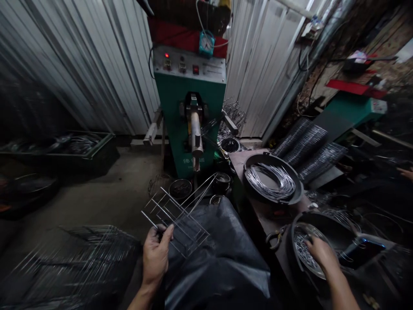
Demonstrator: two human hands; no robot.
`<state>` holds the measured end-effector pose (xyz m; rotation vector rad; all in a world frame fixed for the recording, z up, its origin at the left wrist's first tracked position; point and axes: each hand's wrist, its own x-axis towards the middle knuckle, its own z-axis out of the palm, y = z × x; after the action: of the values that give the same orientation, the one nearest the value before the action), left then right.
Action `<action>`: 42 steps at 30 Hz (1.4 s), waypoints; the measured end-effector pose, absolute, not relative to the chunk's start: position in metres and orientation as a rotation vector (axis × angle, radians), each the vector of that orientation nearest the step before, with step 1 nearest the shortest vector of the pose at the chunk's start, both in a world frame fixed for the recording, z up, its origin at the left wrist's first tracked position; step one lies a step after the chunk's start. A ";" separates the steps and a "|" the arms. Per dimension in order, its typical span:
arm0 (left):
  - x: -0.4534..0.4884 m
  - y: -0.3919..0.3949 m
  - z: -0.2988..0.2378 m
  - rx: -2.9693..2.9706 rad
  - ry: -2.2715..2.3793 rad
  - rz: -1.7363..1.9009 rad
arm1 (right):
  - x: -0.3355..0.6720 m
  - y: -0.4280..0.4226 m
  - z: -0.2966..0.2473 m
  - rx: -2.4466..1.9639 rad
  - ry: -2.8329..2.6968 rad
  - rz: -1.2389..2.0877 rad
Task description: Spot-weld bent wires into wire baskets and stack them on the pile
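My left hand [155, 256] grips the lower corner of a welded steel wire rack frame [177, 219], which it holds up above my lap. A black plastic sheet [216, 258] covers my lap. My right hand [319, 252] reaches into a round black tub [291, 245] and rests on the coiled silver wire pieces [305, 254] inside it. Whether those fingers hold any wire is hidden. A pair of pliers [275, 237] lies against the tub's left side.
A green spot-welding machine [171, 107] stands straight ahead. A black pan of wires [269, 183] and stacked wire racks [306, 142] sit on the bench at right. More racks [74, 258] are piled at lower left. A co-worker's hand [406, 173] shows at the right edge.
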<state>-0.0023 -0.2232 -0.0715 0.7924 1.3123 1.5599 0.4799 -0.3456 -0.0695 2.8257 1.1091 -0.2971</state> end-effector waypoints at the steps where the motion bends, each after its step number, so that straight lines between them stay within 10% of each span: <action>1: -0.001 -0.223 -0.072 0.802 1.315 1.556 | 0.462 -0.330 -0.061 2.915 1.300 -0.295; 11: 0.002 -0.238 -0.081 0.892 1.328 1.524 | 0.230 -0.161 -0.032 2.522 2.351 -2.103; 42: 0.008 -0.196 -0.089 0.679 1.366 1.445 | 0.186 -0.091 -0.068 2.434 2.033 -2.869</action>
<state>0.0081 -0.1960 -0.0894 0.6789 1.3665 1.4454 0.1858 -0.0915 -0.0683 2.4340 2.0326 -2.8690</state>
